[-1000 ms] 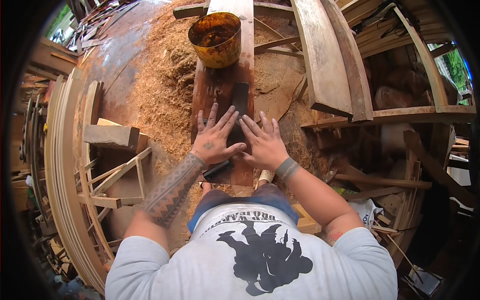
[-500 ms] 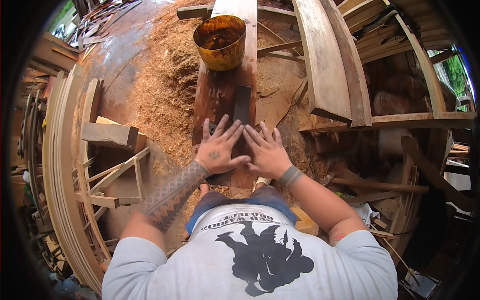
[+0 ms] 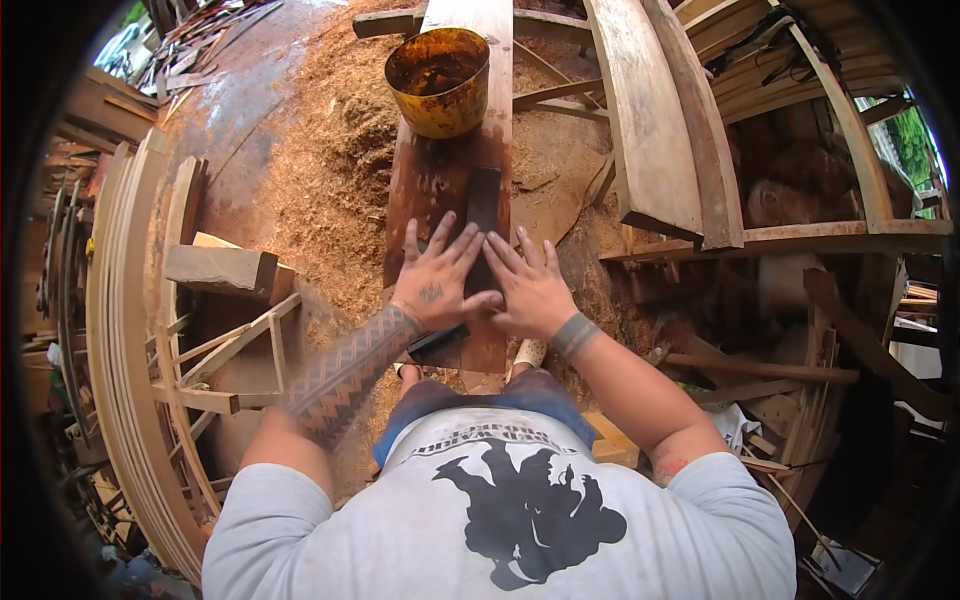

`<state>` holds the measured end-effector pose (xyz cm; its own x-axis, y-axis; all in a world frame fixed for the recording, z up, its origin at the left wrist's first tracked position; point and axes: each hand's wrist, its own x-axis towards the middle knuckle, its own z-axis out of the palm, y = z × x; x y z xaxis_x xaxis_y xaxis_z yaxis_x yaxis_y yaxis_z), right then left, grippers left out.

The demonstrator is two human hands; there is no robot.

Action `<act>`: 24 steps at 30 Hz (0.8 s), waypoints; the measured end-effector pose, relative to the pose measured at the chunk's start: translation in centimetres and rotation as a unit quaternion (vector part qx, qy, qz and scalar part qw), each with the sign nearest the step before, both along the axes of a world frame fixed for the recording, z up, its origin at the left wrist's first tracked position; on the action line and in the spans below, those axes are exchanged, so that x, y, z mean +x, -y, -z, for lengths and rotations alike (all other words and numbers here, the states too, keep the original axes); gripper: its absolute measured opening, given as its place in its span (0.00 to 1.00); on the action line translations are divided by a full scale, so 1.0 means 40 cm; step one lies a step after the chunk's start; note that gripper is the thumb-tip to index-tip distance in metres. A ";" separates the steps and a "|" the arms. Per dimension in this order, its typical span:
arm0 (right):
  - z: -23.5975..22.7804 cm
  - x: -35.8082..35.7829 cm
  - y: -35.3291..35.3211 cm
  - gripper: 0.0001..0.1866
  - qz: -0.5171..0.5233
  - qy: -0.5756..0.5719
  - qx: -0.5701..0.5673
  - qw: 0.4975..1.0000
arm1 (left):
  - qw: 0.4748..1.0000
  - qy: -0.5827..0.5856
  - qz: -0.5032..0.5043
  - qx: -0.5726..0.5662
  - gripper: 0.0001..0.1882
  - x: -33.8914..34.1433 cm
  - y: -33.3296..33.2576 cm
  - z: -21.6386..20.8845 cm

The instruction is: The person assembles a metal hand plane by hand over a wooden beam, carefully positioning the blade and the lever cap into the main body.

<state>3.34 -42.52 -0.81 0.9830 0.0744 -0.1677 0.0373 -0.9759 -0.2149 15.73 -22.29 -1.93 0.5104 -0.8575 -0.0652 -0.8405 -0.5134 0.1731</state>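
A dark, flat, oblong block (image 3: 484,198), which looks like a sharpening stone, lies lengthwise on a wet reddish-brown plank (image 3: 413,190). My left hand (image 3: 436,287) is laid over the block's near part, fingers stretched and spread, thumb pointing right. Beside it, my right hand (image 3: 533,290) lies palm down with fingers spread, its index fingertip by the left hand's. From under my left hand toward my body sticks out a black, bar-like piece (image 3: 438,345). The rest of that piece is hidden, so its kind cannot be told. A stained yellow bucket (image 3: 440,112) stands farther along the plank.
Wood shavings (image 3: 330,210) cover the floor left of the plank. Long curved boards (image 3: 650,130) rise at the right, above a horizontal beam (image 3: 790,241). Stacked thin strips (image 3: 125,330) and a thick squared timber (image 3: 222,268) stand at the left.
Both hands have slid slightly away from my body along the block, fingers still spread. The black piece under my left hand has moved with them and shows more of itself.
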 end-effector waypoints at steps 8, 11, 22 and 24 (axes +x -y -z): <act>0.019 -0.007 -0.015 0.59 0.010 0.021 0.000 1.000 | 1.000 -0.015 -0.012 0.000 0.57 -0.006 -0.004 0.002; 0.017 -0.007 -0.014 0.59 -0.006 -0.029 0.003 1.000 | 1.000 -0.018 0.004 0.014 0.56 -0.005 -0.004 0.000; 0.009 -0.004 -0.019 0.60 0.008 0.059 0.050 0.997 | 1.000 0.011 -0.021 -0.011 0.54 -0.015 -0.009 -0.004; 0.010 -0.006 -0.020 0.60 0.004 0.030 0.010 0.999 | 0.999 -0.022 -0.025 -0.007 0.54 -0.017 -0.010 -0.006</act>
<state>3.10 -41.73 -1.21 0.9919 0.0692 -0.1068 0.0429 -0.9720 -0.2311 15.06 -21.90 -1.67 0.5502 -0.8315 -0.0762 -0.8049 -0.5524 0.2167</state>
